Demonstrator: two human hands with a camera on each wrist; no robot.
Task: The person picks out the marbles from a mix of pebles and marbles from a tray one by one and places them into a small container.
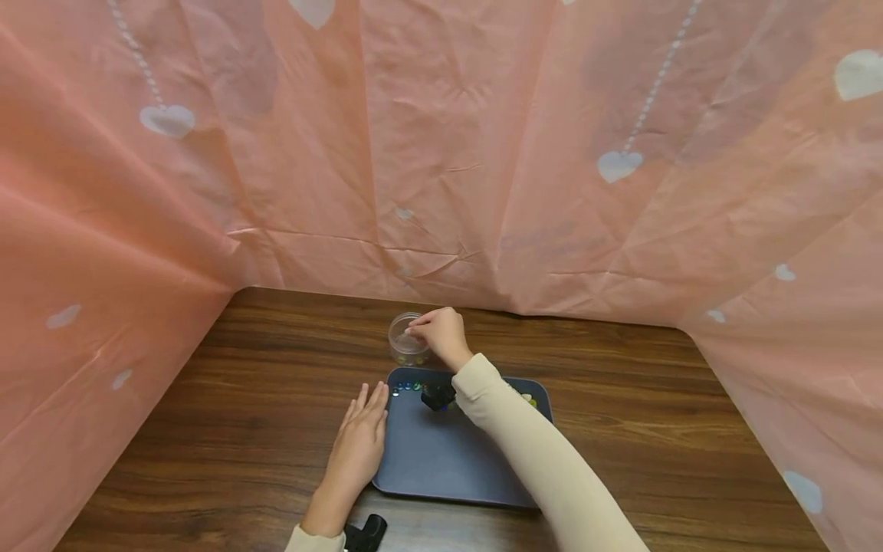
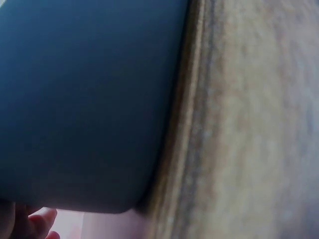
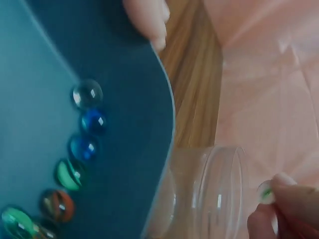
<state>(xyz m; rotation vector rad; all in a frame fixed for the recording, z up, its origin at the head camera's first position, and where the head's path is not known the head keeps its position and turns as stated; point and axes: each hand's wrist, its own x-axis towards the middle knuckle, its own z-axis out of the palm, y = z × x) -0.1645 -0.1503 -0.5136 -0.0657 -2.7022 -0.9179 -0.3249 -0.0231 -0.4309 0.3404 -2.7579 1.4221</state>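
Marble, clear with a green streak, is pinched between the thumb and fingers of the right hand, which comes in from 3 o'clock over the mouth of a clear round container. That container stands upright on the wooden surface, just beyond the dark blue tray at its 11 o'clock. Small yellowish pieces show low inside it; they are probably marbles, though too small to be sure.

The left hand rests against the tray's edge at 9 o'clock, its fingers nearly straight and close together, clamped on nothing. In the tray's corner between 10 and 11 o'clock, a curved row of marbles lies along the wall: clear, blue, green and orange-brown. White and yellow pieces sit near 2 o'clock, partly hidden by the right sleeve.

A black device is at the left wrist. Pink curtain with white hearts hangs at 12 o'clock.
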